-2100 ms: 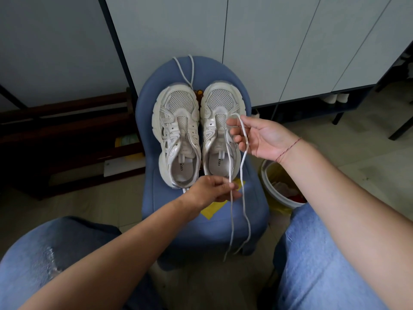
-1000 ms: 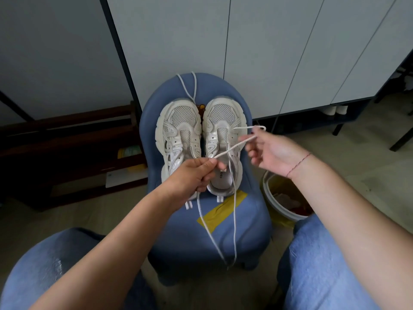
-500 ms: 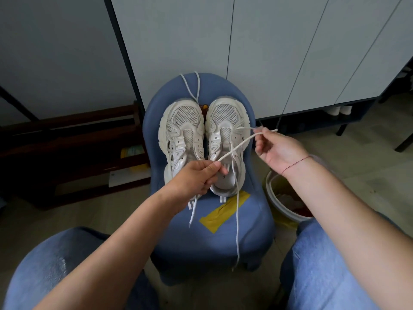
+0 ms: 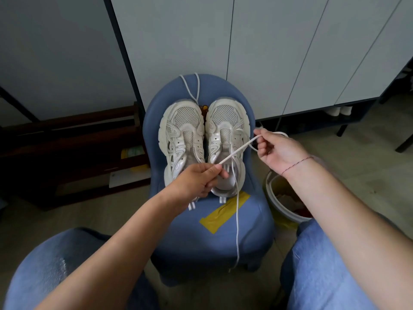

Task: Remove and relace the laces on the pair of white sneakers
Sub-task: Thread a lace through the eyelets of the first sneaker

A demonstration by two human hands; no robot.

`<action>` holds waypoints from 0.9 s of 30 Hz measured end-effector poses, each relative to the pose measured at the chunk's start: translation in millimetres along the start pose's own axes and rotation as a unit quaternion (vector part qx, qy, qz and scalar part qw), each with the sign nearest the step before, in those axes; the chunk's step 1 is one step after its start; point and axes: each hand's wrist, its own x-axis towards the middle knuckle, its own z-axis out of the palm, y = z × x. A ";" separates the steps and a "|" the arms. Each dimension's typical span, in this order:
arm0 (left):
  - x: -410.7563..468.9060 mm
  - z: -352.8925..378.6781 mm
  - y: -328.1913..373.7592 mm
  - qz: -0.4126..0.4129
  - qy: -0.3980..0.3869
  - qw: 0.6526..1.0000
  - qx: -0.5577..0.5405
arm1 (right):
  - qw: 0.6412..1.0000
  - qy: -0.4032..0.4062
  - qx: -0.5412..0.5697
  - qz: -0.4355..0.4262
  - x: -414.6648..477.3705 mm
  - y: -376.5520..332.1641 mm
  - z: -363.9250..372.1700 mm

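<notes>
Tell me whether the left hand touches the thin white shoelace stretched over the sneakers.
Touching. Head view: the left hand pinches the thin white shoelace between thumb and forefinger.

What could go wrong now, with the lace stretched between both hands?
The lace, pinched by the left hand and right hand, has a long end hanging past the front of the stool; it might snag or get stepped on. The second lace lies at the stool's back edge and could slide off behind.
</notes>
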 end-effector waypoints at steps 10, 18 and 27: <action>-1.0 5.7 5.3 0.005 -0.001 1.000 -0.015 | 0.967 -0.147 -0.206 -0.021 -17.7 32.0 16.7; 14.2 -11.3 35.7 0.032 0.031 0.998 -0.033 | 0.966 -0.111 -0.217 -0.082 -3.6 5.6 29.2; 72.2 -55.4 64.3 0.084 0.186 0.979 -0.025 | 0.927 -0.079 -0.362 -0.061 22.3 2.1 52.2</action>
